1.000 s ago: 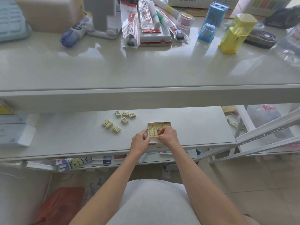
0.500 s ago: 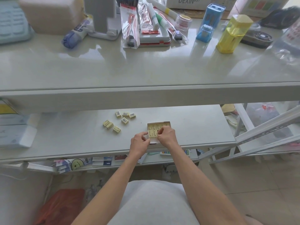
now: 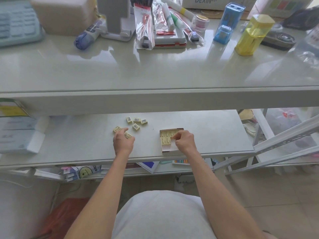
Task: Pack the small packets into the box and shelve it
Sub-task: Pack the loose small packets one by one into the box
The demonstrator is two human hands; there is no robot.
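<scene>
The box (image 3: 170,140) lies open on the lower shelf (image 3: 215,131), part-filled with yellow packets — the right hand (image 3: 184,141) pinches one at its edge. The left hand (image 3: 122,141) closes over a loose packet (image 3: 128,135), four others (image 3: 137,121) lying just beyond.

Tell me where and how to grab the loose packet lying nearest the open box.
Take that packet by its two long side faces, coming straight down from above. It lies flat on the shelf, barcode face up, turned a little askew, so only its low sides offer a pinch. It sits apart from its neighbours, so fingertips probably fit on both sides. The left hand is closer than the right hand.
</scene>
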